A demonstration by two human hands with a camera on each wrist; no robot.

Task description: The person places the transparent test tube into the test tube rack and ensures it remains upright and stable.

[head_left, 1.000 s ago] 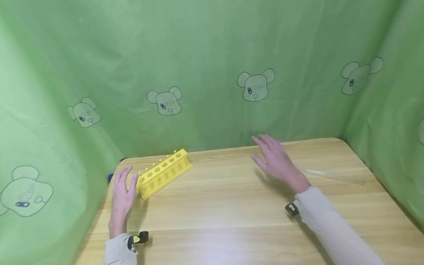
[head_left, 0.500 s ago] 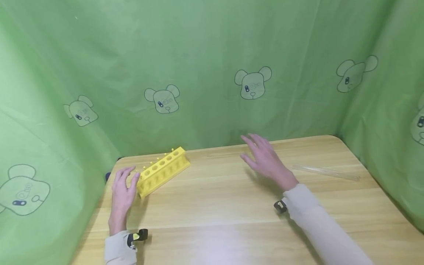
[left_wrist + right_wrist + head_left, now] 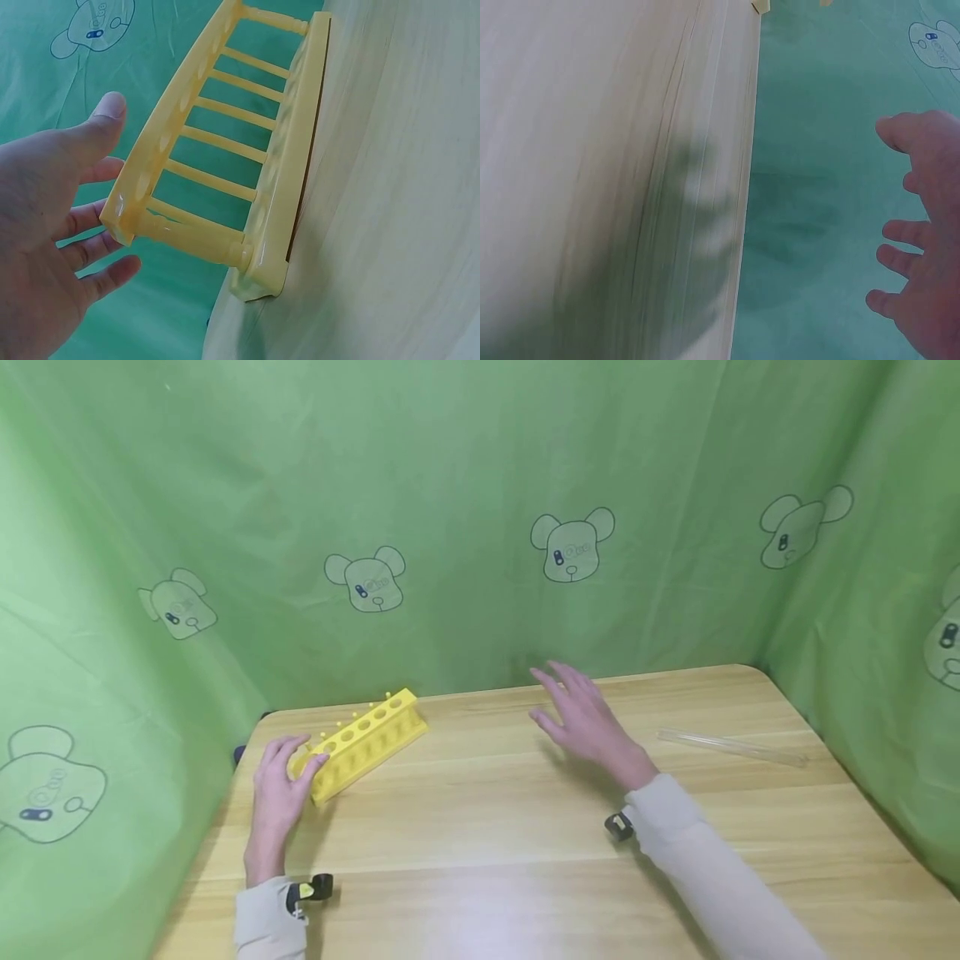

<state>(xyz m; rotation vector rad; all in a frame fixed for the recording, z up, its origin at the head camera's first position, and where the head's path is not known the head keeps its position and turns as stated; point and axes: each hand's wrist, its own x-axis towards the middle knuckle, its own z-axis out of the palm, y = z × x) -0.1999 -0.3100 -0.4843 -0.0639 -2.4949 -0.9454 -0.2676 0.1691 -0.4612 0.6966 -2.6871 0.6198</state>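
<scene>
A yellow test tube rack stands slantwise at the back left, with a row of round holes along its top and small pegs behind. My left hand is at its near end, fingers and thumb spread to either side of the top bar. In the left wrist view, the thumb stands apart from the rack, and several fingertips pass behind its corner. My right hand hovers over the back of the table, fingers spread, holding nothing. To its right lies a clear, slender tube.
The wooden table ends at a back edge close to the rack and right hand. A green curtain with printed bear heads hangs behind and at both sides. A dark object shows beyond the table's left edge.
My left hand has come closer around the rack's near end. My right hand has moved left, away from the clear tube. The view has shifted slightly.
</scene>
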